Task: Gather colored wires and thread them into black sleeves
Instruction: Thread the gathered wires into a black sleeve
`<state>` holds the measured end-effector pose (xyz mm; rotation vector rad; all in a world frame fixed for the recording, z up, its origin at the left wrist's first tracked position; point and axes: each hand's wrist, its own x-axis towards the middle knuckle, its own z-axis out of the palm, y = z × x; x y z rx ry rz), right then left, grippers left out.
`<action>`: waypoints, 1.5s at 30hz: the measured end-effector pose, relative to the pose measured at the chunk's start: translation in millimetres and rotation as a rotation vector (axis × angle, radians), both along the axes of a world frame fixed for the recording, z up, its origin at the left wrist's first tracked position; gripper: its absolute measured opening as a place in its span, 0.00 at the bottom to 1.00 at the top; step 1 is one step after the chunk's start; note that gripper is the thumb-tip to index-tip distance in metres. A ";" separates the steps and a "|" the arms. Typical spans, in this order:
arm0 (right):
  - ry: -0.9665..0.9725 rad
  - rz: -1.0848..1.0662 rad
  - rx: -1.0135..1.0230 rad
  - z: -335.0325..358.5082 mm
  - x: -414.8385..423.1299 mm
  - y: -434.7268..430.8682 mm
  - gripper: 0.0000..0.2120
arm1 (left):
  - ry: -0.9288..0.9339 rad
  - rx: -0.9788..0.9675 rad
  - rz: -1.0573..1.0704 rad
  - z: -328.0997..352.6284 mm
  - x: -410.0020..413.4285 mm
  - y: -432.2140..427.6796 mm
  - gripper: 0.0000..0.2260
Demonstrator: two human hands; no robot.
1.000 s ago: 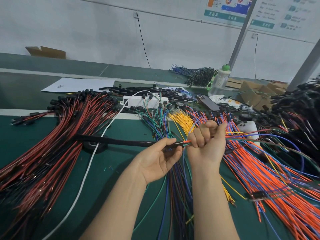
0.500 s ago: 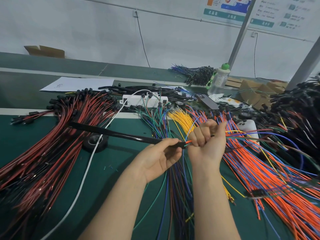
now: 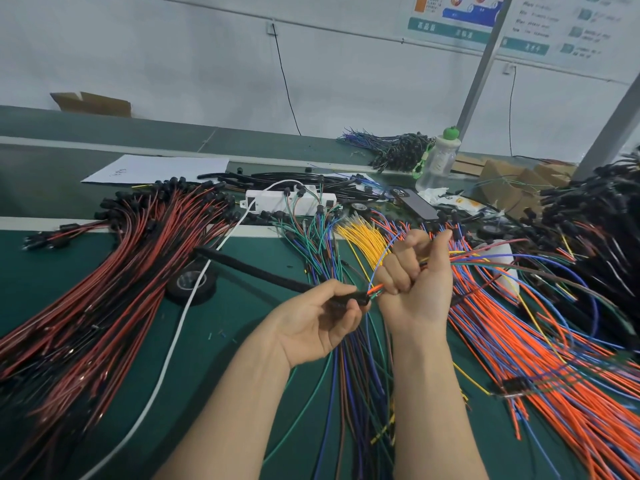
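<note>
— What is different from one second ago?

— Mostly the black sleeve [image 3: 263,271]. Its far end was lying low then, toward 9 o'clock from the left hand [image 3: 311,323]. Now it points toward 10 o'clock and hangs above the tape roll [image 3: 190,282], apart from it. The visible length also looks shorter. I cannot tell whether it is tilted toward the camera or pushed together.

— And the hands?

— They stay almost in the same place. So I judge that the feeding goes on in small pushes and is not finished, because most of the wire length is outside.

— Where is the sleeve relative to the fingers?

— Its near end is inside the left hand. The thumb and fingers [image 3: 348,318] are curled round it and clamp it just behind the mouth. The mouth faces 3 o'clock.

— And the wires?

— The colored wires [image 3: 375,289] show orange and green tips in the small gap between the hands, and the tips touch the mouth. How deep they go in is hidden. At 3 o'clock from the tips, the right hand [image 3: 415,296] is a closed fist, with its fingers [image 3: 398,271] wrapped round the bundle. The bundle leaves the fist toward 2 o'clock, over the table [image 3: 225,317].
</note>
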<state>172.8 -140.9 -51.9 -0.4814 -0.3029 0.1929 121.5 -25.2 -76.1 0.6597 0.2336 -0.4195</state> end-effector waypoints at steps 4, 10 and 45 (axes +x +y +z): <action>0.028 -0.086 0.034 -0.1 0.0 -0.4 0.30 | -0.046 0.010 0.063 1.7 0.4 -4.0 0.06; 0.048 -0.215 0.050 -0.6 -0.9 1.6 0.30 | -0.105 0.042 0.169 -1.3 4.9 -6.7 0.04; 0.021 -0.366 -0.021 0.6 -4.9 5.7 0.26 | -0.090 -0.052 0.224 -2.5 7.5 -17.3 0.04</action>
